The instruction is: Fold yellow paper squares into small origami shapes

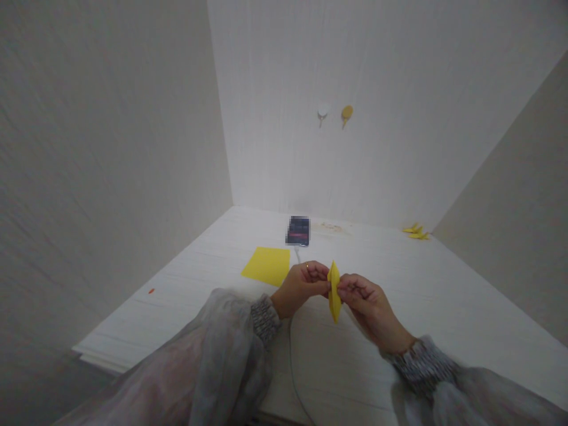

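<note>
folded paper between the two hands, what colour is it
The folded paper is yellow, best seen in the head view.

Just below the frame's centre, the left hand [298, 290] and right hand [373, 309] pinch a folded yellow paper [335, 296]. Left of them, a yellow sheet [268, 265] lies flat on the white counter [208, 260], near a phone [299, 230]; small folded yellow pieces [416, 232] rest at centre right.

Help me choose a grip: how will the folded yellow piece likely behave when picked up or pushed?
The folded yellow piece is probably light, as it looks like thin paper pinched between the left hand and right hand. Its folds likely stiffen it, though squeezing could crush it. Its slim, pointed shape seems unlikely to roll.
</note>
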A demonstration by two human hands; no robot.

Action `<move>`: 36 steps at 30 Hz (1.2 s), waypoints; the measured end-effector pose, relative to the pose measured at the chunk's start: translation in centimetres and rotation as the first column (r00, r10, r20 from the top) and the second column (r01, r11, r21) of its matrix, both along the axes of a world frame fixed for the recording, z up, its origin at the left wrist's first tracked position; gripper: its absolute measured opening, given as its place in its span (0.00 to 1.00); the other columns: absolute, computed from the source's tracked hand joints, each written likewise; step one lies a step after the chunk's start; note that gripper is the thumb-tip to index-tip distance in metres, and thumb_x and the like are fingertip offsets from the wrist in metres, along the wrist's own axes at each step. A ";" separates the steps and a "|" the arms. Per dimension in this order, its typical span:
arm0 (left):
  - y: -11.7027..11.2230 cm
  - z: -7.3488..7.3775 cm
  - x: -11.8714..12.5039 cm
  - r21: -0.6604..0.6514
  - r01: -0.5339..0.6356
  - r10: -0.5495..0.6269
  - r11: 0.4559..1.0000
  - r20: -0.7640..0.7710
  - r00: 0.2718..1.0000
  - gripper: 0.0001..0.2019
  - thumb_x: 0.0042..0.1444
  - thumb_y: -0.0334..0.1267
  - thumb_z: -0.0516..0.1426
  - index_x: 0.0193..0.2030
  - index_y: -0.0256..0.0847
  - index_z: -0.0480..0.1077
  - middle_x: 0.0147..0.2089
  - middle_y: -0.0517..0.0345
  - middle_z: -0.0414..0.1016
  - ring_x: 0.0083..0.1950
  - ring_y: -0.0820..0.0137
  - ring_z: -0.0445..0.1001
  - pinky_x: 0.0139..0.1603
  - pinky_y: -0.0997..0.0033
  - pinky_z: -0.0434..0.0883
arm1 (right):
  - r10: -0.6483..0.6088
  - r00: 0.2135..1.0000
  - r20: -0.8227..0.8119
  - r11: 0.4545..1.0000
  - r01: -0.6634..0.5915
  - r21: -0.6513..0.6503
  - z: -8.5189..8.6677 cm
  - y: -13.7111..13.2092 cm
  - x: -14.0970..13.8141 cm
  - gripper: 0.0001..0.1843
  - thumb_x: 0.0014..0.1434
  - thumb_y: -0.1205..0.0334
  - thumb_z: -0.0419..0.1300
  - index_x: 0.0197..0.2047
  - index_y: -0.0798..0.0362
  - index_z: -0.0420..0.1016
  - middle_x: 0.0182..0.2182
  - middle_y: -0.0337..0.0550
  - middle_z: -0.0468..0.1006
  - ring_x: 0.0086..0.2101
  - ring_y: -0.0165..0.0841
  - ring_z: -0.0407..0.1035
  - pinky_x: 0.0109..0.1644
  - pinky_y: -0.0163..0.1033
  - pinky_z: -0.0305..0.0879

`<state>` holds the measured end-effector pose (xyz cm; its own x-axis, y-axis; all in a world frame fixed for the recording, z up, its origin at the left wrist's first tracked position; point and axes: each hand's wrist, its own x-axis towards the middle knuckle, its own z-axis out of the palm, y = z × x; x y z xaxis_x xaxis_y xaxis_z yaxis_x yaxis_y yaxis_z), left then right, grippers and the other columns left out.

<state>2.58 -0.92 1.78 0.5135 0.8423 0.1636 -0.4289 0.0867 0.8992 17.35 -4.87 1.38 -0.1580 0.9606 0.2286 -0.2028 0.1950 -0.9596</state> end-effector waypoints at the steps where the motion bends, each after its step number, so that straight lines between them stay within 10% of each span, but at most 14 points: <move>1: 0.0 0.0 0.0 0.004 -0.004 0.004 1.000 -0.003 1.000 0.14 0.35 0.34 0.62 0.30 0.32 0.65 0.26 0.58 0.71 0.25 0.76 0.70 0.29 0.74 0.67 | -0.015 1.000 0.028 1.000 0.014 0.021 -0.1 0.1 0.0 0.04 0.46 0.65 0.61 0.29 0.52 0.71 0.25 0.37 0.70 0.28 0.28 0.64 0.32 0.33 0.60; 14: -0.1 0.2 0.0 0.037 -0.078 0.080 0.996 -0.064 0.995 0.10 0.40 0.37 0.60 0.27 0.32 0.68 0.25 0.59 0.71 0.27 0.76 0.69 0.34 0.72 0.68 | -0.248 0.917 0.311 0.952 0.170 0.256 0.4 -0.3 -0.1 0.04 0.49 0.62 0.58 0.30 0.51 0.73 0.28 0.41 0.71 0.31 0.32 0.65 0.35 0.37 0.62; 36: -0.2 0.3 -0.4 0.017 -0.070 0.071 0.997 -0.077 0.995 0.11 0.39 0.37 0.61 0.30 0.32 0.71 0.29 0.55 0.74 0.31 0.71 0.72 0.38 0.67 0.69 | -0.114 0.931 0.348 0.919 -0.035 0.393 0.6 0.4 1.3 0.09 0.47 0.65 0.60 0.35 0.47 0.72 0.34 0.43 0.70 0.38 0.36 0.64 0.42 0.42 0.62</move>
<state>2.21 -1.10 2.03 0.4647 0.8746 0.1381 -0.3627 0.0457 0.9308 18.65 -4.43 1.97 -0.2635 0.8143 0.5171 0.1540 0.5647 -0.8108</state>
